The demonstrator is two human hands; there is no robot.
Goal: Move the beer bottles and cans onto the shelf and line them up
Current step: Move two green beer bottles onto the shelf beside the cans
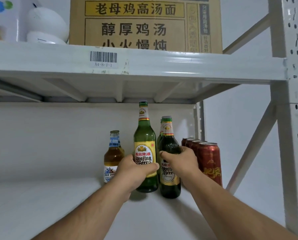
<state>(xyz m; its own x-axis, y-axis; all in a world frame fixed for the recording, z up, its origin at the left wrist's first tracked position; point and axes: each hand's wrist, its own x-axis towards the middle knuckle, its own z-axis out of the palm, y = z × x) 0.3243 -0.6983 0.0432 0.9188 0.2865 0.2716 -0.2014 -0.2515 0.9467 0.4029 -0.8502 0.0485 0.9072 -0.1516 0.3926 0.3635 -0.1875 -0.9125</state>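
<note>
On the white shelf (pixel 49 205) my left hand (pixel 136 172) grips a tall green Yanjing bottle (pixel 145 135) with a yellow label; its base seems slightly off the board. Just right of it, my right hand (pixel 179 161) wraps a darker green Yanjing bottle (pixel 170 184) standing on the shelf. Another green bottle (pixel 159 137) hides behind that one. An amber bottle (pixel 112 156) with a blue-white label stands left of my left hand, one more half hidden behind it. A row of red cans (pixel 209 161) runs back along the right side.
The upper shelf beam (pixel 144 64) hangs just above the tall bottle's cap. A cardboard box (pixel 144 23) and a white round device (pixel 46 26) sit on top. Grey uprights (pixel 286 118) and a diagonal brace (pixel 252 148) close the right side.
</note>
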